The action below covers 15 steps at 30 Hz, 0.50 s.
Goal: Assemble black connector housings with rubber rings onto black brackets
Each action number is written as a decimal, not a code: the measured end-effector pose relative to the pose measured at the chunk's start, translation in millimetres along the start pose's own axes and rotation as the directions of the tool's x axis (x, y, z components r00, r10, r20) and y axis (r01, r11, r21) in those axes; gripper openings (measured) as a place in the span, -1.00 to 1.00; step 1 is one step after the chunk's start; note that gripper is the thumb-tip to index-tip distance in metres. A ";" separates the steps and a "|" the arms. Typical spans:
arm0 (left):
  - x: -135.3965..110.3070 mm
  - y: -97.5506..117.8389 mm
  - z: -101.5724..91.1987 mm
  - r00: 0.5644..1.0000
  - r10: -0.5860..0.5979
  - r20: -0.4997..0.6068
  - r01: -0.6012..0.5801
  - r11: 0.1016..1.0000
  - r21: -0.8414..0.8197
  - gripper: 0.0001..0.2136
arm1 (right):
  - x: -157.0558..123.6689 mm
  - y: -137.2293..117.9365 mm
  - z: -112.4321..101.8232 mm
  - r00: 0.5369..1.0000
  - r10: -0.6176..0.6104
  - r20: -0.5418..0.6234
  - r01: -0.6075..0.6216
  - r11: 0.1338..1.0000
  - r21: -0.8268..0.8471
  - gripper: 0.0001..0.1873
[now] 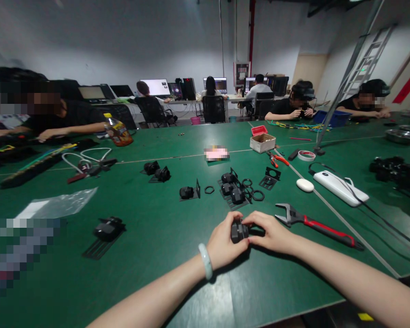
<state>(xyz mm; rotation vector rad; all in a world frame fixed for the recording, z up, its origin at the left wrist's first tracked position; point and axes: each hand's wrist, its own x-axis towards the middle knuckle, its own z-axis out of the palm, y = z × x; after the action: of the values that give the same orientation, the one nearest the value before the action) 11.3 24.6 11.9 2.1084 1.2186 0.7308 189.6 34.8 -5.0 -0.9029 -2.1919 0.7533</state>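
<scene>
My left hand (223, 243) and my right hand (271, 234) meet over the green table (157, 255) near its front edge. Both are closed around one small black plastic part (239, 231), the left from the left side, the right from the right with fingers curled over its top. A pale bangle (205, 260) sits on my left wrist. Just beyond my hands lie several more black parts (233, 189) on flat black brackets, with loose black rings (254, 191) beside them.
A red-handled adjustable wrench (314, 224) lies right of my right hand. Further right are a white power bank (341, 187) and white oval object (304, 185). A cardboard box (262, 142), tape roll (306, 156), pliers (276, 158), plastic bag (59, 202). People sit around the table and at far desks.
</scene>
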 end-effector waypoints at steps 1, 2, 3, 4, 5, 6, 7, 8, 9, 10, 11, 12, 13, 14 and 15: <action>-0.1 -0.1 -0.2 1.000 0.003 0.002 -0.003 1.000 0.003 -0.58 | 0.1 -0.1 -0.1 1.000 0.001 0.001 -0.001 1.000 0.002 -0.65; -0.2 -0.2 -0.4 1.000 0.005 0.004 -0.005 1.000 0.005 -0.58 | 0.1 0.0 -0.1 1.000 0.002 0.003 -0.002 1.000 0.005 -0.65; -0.3 -0.4 -0.5 1.000 0.007 0.007 -0.007 1.000 0.007 -0.58 | 0.2 0.1 0.0 1.000 0.003 0.003 -0.003 1.000 0.008 -0.64; -0.3 -0.6 -0.7 1.000 0.009 0.010 -0.010 1.000 0.009 -0.58 | 0.2 0.4 0.1 1.000 0.005 0.002 -0.005 1.000 0.010 -0.63; -0.4 -0.9 -0.7 1.000 0.012 0.012 -0.012 1.000 0.010 -0.58 | 0.2 0.8 0.3 1.000 0.007 0.003 -0.007 1.000 0.012 -0.63; -0.4 -1.1 -0.7 1.000 0.014 0.012 -0.014 1.000 0.010 -0.58 | 0.2 1.1 0.6 1.000 0.010 0.004 -0.010 1.000 0.012 -0.63; -0.4 -1.3 -0.6 1.000 0.016 0.012 -0.017 1.000 0.009 -0.59 | 0.1 1.4 0.8 1.000 0.014 0.004 -0.015 1.000 0.011 -0.63; -0.4 -1.5 -0.4 1.000 0.018 0.012 -0.018 1.000 0.007 -0.59 | 0.0 1.6 1.1 1.000 0.019 0.003 -0.019 1.000 0.009 -0.63; -0.4 -1.6 -0.1 1.000 0.020 0.013 -0.020 1.000 0.006 -0.59 | -0.1 1.7 1.2 1.000 0.023 0.002 -0.023 1.000 0.007 -0.63; -0.3 -1.7 0.3 1.000 0.021 0.014 -0.021 1.000 0.006 -0.59 | -0.1 1.8 1.4 1.000 0.027 0.001 -0.027 1.000 0.007 -0.63; -0.3 -1.8 0.6 1.000 0.021 0.015 -0.021 1.000 0.007 -0.59 | -0.2 1.9 1.4 0.999 0.032 0.000 -0.032 0.999 0.007 -0.63; -0.3 -1.8 1.0 1.000 0.020 0.017 -0.020 1.000 0.008 -0.60 | -0.2 1.9 1.4 0.999 0.036 0.001 -0.036 0.999 0.009 -0.63; -0.3 -1.9 1.3 1.000 0.020 0.018 -0.020 1.000 0.010 -0.60 | -0.1 1.8 1.4 0.999 0.041 0.003 -0.041 0.999 0.011 -0.64; -0.3 -1.9 1.5 1.000 0.019 0.018 -0.019 1.000 0.010 -0.60 | 0.0 1.8 1.2 0.999 0.044 0.006 -0.044 0.999 0.013 -0.64; -0.4 -1.9 1.6 1.000 0.018 0.019 -0.018 1.000 0.011 -0.61 | 0.1 1.7 1.1 0.999 0.046 0.009 -0.047 0.999 0.016 -0.64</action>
<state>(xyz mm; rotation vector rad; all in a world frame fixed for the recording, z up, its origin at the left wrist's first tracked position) 11.2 24.7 9.4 2.1333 1.1978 0.7127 189.4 35.7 -6.9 -0.9471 -2.1765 0.7972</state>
